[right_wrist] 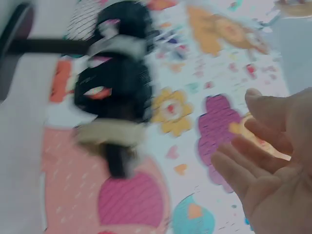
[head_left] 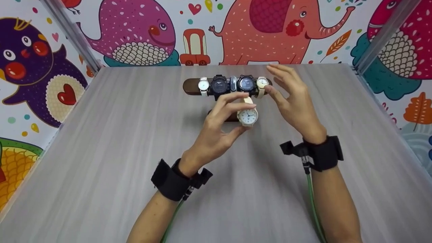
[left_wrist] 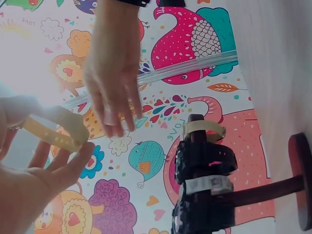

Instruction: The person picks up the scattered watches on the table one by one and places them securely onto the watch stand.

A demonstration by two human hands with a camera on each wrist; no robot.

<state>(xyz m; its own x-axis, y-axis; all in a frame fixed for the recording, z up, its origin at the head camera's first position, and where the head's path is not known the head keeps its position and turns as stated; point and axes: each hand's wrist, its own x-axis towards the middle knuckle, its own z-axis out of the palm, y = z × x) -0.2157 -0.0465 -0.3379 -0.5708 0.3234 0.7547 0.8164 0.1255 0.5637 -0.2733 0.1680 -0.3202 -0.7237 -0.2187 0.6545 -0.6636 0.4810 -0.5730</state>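
Note:
My left hand (head_left: 216, 133) pinches a cream-strapped wristwatch (head_left: 248, 116) between fingers and thumb, its white dial facing up in the head view. In the left wrist view the strap of this watch (left_wrist: 80, 127) forms a loop. Just beyond stands a dark brown watch stand (head_left: 191, 86) with a horizontal bar. Along the bar sit a white watch (head_left: 203, 85), two black watches (head_left: 219, 85), a slim grey band (head_left: 233, 83) and a cream watch (head_left: 262, 83) at the right end. My right hand (head_left: 297, 98), fingers extended and holding nothing, is beside that end.
The stand's post and dark base (left_wrist: 301, 181) show in the left wrist view. A wood-grain table (head_left: 118, 152) lies beneath, with cartoon-printed panels (head_left: 202, 20) at the back and sides. Green cables (head_left: 312, 202) run from the wrist straps along both forearms.

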